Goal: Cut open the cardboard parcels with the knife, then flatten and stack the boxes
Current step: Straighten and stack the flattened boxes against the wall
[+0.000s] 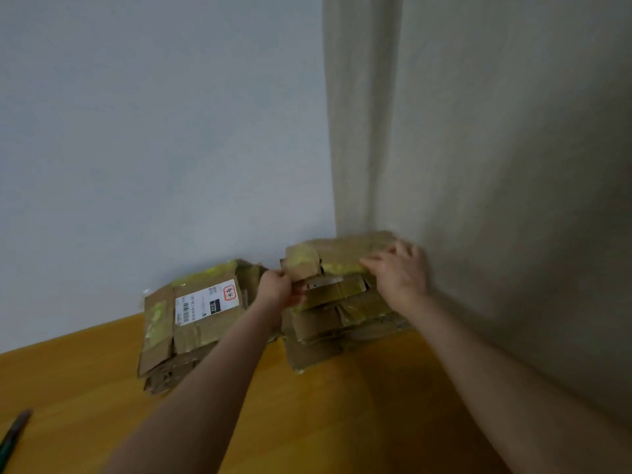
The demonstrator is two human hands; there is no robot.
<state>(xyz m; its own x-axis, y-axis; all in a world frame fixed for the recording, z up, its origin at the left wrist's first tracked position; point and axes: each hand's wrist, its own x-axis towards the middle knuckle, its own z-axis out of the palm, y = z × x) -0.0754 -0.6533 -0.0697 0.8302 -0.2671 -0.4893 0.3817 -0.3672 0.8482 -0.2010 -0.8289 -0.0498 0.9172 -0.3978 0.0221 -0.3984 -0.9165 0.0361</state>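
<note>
Box [342,254] atop stack [337,325]; left hand [278,288] pinching

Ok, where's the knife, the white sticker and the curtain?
knife [16,430]: head view, on its grey blade.
white sticker [207,301]: head view, on its middle.
curtain [478,159]: head view, on a middle fold.

Two cardboard stacks [191,323] [342,313], one knife [13,436], two hands [278,289] [398,271], one shipping label [207,304].

We see a dim, soft picture, its edges blurred, the beige fabric curtain [513,165] shadowed, faint glare on glossy yellowish tape [205,271].
</note>
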